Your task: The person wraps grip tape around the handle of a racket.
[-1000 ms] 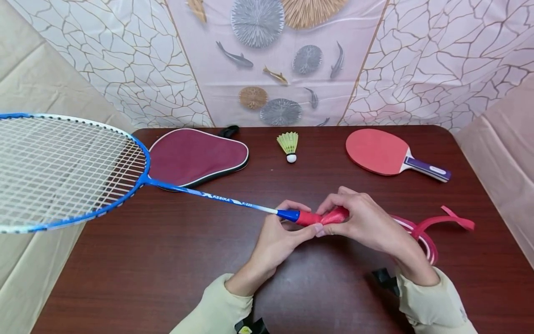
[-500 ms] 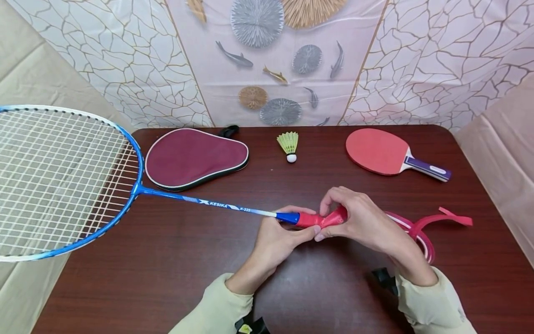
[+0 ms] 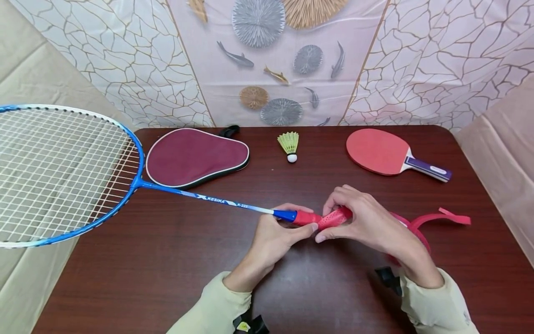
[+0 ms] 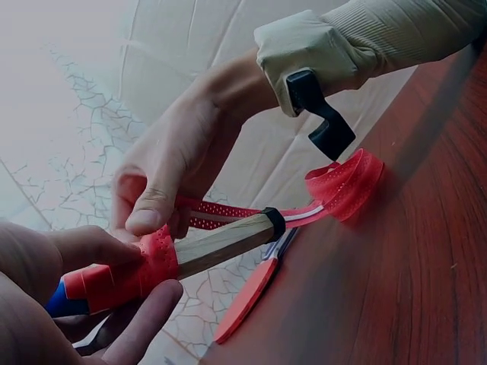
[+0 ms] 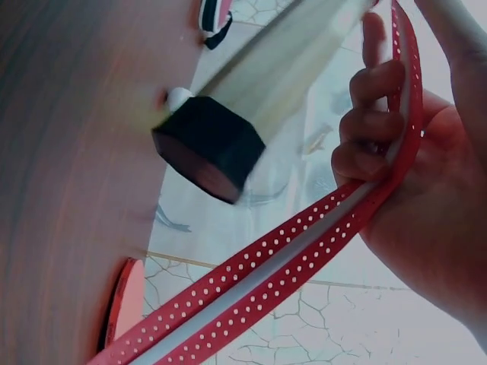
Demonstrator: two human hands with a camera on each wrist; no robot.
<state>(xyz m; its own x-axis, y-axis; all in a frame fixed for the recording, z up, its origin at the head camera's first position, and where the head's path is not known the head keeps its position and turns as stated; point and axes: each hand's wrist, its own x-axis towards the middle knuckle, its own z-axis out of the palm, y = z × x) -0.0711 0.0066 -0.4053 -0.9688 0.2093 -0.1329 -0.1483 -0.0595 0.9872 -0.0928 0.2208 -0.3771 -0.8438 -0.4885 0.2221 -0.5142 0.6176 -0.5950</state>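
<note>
In the head view we see the left hand gripping the badminton racket by its red-wrapped handle, with the strings well to the left of those fingers; the right hand holds red tape just beside them, and a shuttlecock lies beyond both. From the left wrist we see bare wood running past the left fingertips to a black end cap. From the right wrist, we find the dotted tape passing under curled right fingers, the cap near them.

Yellow shuttlecock between maroon case and red paddle.
</note>
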